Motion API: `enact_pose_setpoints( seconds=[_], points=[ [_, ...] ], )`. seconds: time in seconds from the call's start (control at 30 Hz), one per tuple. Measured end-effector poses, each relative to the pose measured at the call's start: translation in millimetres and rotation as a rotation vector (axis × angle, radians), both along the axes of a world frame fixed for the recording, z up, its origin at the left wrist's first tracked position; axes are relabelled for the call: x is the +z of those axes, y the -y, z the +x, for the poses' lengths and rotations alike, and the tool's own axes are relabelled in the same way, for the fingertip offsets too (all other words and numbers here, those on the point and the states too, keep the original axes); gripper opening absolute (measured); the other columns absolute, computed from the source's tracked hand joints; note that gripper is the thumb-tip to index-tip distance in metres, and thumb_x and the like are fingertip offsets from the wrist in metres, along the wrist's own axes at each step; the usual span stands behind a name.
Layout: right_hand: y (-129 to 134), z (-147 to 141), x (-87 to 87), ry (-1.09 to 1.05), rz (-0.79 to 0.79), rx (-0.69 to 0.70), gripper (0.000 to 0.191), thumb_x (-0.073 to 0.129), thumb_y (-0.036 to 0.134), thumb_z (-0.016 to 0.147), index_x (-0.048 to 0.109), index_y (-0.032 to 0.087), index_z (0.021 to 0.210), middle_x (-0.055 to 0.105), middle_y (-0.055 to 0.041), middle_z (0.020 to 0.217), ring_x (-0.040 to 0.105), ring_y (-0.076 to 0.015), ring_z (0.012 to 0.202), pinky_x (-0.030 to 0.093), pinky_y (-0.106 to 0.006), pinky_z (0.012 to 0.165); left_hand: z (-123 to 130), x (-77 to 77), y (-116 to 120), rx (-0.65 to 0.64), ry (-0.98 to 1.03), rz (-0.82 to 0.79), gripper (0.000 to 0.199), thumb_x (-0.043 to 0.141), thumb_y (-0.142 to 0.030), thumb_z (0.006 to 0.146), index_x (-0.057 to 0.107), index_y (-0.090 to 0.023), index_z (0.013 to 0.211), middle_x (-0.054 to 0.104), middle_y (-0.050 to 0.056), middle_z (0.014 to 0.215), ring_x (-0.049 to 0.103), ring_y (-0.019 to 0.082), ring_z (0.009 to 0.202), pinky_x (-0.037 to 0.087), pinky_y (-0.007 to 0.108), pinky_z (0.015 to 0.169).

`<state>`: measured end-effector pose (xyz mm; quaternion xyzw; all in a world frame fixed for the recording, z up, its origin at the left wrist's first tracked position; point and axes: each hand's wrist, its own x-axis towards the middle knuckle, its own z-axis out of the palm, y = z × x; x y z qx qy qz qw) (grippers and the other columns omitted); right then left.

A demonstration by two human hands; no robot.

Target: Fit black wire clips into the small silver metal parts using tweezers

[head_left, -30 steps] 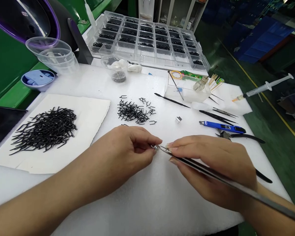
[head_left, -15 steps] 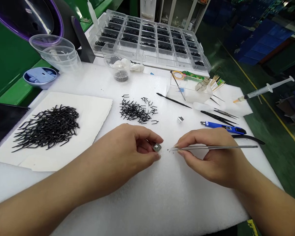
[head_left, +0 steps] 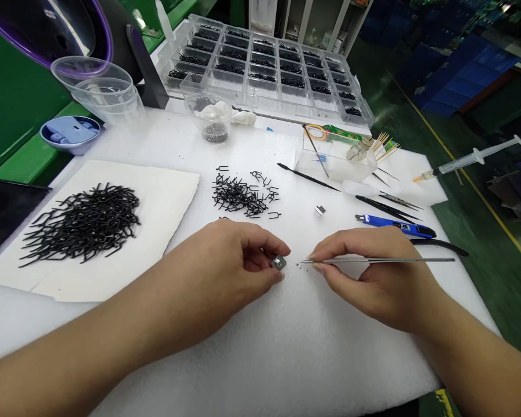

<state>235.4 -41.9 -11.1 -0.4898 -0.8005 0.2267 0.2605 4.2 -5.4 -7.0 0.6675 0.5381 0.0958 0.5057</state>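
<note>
Between thumb and fingertips, my left hand (head_left: 232, 272) pinches a small silvery metal block (head_left: 278, 263) with a squarish face. My right hand (head_left: 373, 272) is closed on thin metal tweezers (head_left: 391, 260), their tips pointing left toward the block but apart from it. A few tiny dark specks (head_left: 298, 264) lie on the white surface by the tips. Beyond my hands, another small silvery metal piece (head_left: 320, 211) rests on the foam. A loose pile of black forked pieces (head_left: 241, 197) lies past my left hand.
At left, a white sheet (head_left: 169, 185) bears a larger heap of black forked pieces (head_left: 87, 223). A blue utility knife (head_left: 395, 225) and black tools lie right. Behind stand a clear compartment box (head_left: 260, 90), plastic cups (head_left: 108, 92) and a clear tray (head_left: 338, 165). A syringe (head_left: 469, 159) lies far right.
The metal block has tilted slightly in my left fingers. The tweezers and my right hand have barely moved; the whole view shifts a little.
</note>
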Motion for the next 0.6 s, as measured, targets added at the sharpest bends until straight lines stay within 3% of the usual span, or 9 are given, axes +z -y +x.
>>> enact_pose_setpoints(
  seconds=[0.33,0.6],
  points=[
    [1.5,-1.3,2.5,-0.025,0.036,-0.019,0.012,0.073,0.01,0.08,0.073,0.023,0.08,0.081,0.0051,0.082,0.075,-0.0104,0.072,0.055,-0.022,0.068,-1.8,-1.3,4.1,-0.029,0.002,0.095,0.016,0.071,-0.042,0.08,0.081,-0.041,0.092,0.078,-0.008,0.086,0.073,0.018,0.076,0.055,0.026,0.062],
    [12.5,-9.8,12.5,-0.067,0.182,0.013,0.023,0.074,0.003,0.078,0.071,0.023,0.088,0.082,0.0049,0.091,0.077,-0.0094,0.085,0.057,-0.015,0.08,4.0,1.0,4.6,-0.063,0.003,0.199,0.012,0.068,-0.036,0.081,0.079,-0.033,0.078,0.076,-0.007,0.08,0.069,0.015,0.069,0.05,0.025,0.056]
  ],
)
